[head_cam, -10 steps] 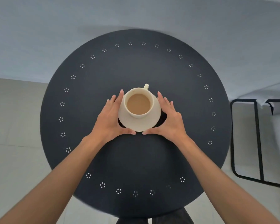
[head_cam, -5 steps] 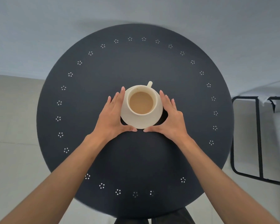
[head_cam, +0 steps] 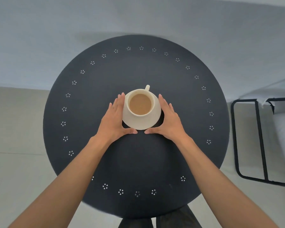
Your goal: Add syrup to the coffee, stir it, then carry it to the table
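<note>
Cup (head_cam: 140,102) sits on saucer (head_cam: 142,123), saucer on table (head_cam: 138,162), dead centre between my hands. Left hand (head_cam: 114,120) flanks saucer's left rim, right hand (head_cam: 169,120) its right; equally near. Fingers straight, relaxed, thumbs nearly meeting at near rim, gripping nothing I see. Handle points away from fingertips. Can't tell if palms touch rim; saucer underside, table base hidden. I judge only withdrawal left.

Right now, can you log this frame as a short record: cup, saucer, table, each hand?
cup: cream, holds milky coffee, handle points away from the person
saucer: cream, under the cup, near the table's middle
table: round, dark, ring of small white dot clusters
left hand: fingers straight, beside the saucer
right hand: fingers straight, beside the saucer
</note>
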`<action>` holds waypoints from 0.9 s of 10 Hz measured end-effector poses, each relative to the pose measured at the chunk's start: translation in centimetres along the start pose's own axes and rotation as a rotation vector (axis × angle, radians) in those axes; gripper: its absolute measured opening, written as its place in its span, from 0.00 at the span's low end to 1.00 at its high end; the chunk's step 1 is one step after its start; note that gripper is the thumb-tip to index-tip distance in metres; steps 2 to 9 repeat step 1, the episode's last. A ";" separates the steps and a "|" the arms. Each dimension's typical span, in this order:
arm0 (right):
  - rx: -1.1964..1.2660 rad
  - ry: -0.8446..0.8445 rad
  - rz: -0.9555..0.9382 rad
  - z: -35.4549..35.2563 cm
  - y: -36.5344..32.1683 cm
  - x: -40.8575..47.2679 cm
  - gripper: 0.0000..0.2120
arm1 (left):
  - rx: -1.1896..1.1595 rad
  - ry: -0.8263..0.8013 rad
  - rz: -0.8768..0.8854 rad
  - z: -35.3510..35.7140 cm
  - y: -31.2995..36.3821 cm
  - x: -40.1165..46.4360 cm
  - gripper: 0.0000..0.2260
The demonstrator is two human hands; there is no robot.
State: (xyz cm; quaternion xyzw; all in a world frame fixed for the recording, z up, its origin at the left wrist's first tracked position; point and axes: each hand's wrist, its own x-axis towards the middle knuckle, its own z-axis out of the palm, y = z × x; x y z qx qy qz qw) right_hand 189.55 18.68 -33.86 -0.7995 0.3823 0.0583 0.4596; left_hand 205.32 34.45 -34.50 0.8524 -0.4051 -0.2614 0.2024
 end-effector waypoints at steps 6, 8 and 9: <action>0.058 0.013 0.022 0.2 0.1 -1.3 0.70 | 0.001 0.010 -0.086 0.3 -0.4 -1.3 0.67; 0.058 0.013 0.022 0.2 0.1 -1.3 0.70 | 0.001 0.010 -0.086 0.3 -0.4 -1.3 0.67; 0.058 0.013 0.022 0.2 0.1 -1.3 0.70 | 0.001 0.010 -0.086 0.3 -0.4 -1.3 0.67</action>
